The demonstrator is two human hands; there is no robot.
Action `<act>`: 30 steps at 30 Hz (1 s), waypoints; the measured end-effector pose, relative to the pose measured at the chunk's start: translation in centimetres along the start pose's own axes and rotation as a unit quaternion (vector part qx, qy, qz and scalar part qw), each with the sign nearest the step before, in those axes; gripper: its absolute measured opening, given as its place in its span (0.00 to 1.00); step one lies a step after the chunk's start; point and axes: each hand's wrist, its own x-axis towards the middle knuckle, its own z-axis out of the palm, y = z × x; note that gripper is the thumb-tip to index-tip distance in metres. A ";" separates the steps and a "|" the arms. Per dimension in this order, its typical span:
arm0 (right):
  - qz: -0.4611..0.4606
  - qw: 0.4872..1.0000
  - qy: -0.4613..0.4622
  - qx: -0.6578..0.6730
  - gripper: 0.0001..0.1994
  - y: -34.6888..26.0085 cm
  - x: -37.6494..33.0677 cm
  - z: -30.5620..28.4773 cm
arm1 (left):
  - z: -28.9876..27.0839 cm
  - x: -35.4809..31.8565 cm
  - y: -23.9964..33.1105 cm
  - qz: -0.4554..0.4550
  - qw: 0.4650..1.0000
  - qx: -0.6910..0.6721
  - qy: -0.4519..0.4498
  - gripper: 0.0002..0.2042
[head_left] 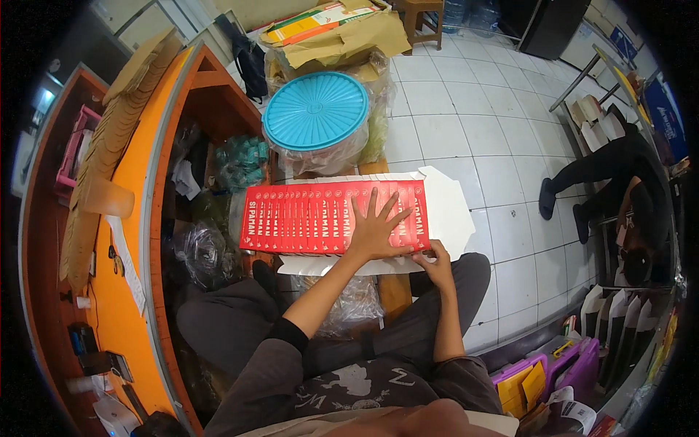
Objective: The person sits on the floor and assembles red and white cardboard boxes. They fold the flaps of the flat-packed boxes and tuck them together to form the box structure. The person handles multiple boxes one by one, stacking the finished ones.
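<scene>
Red flat packs with white lettering (295, 218) lie overlapped in a long row in front of me. Beneath them is a white cardboard sheet (453, 211), its edges showing along the far side, the near side and the right end. My left hand (375, 229) rests palm down across the right part of the row, fingers spread wide. At the near right corner, my right hand (437, 266) has its thumb and fingertips bent against the edge of the last red pack (420, 218). How far those fingers reach under it is hidden.
A tub with a blue lid (315, 109) stands just beyond the row, cartons (328, 36) behind it. An orange counter (135, 255) with shelves of plastic bags (204, 251) runs along the left. A person (611, 175) sits at the right on the tiled floor (502, 175). Purple holders (575, 368) stand lower right.
</scene>
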 end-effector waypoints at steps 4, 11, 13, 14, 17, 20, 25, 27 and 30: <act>-0.025 0.999 -0.005 0.030 0.14 0.9 0.5 0.2 | -0.1 0.0 0.1 0.007 1.000 0.005 0.000 0.45; -0.072 0.994 0.080 0.005 0.08 1.3 0.5 0.8 | 0.1 0.0 -0.1 0.010 1.000 0.014 0.005 0.45; -0.082 0.994 0.078 0.007 0.06 1.5 0.7 0.8 | 0.2 0.0 0.0 0.010 1.000 0.013 0.010 0.45; -0.074 0.994 0.081 0.016 0.07 1.5 0.7 0.7 | 0.2 0.0 0.0 0.011 1.000 0.014 0.011 0.45; -0.056 0.993 0.090 0.050 0.07 1.8 0.4 0.8 | 0.1 -0.1 0.0 0.011 1.000 0.007 0.014 0.45; -0.021 0.990 0.076 0.117 0.07 2.3 0.2 0.9 | 0.1 0.0 0.0 0.012 1.000 0.001 0.009 0.45; 0.022 0.982 0.050 0.182 0.08 2.9 0.2 -0.1 | 0.3 -0.2 0.0 0.009 1.000 0.000 0.013 0.45; -0.032 0.995 0.076 -0.064 0.07 3.0 0.2 -1.4 | 0.3 -0.2 -0.1 0.011 1.000 0.003 0.020 0.45; -0.063 0.985 0.067 -0.143 0.07 3.2 0.2 -1.5 | 0.1 -0.2 0.0 0.009 1.000 0.007 0.005 0.45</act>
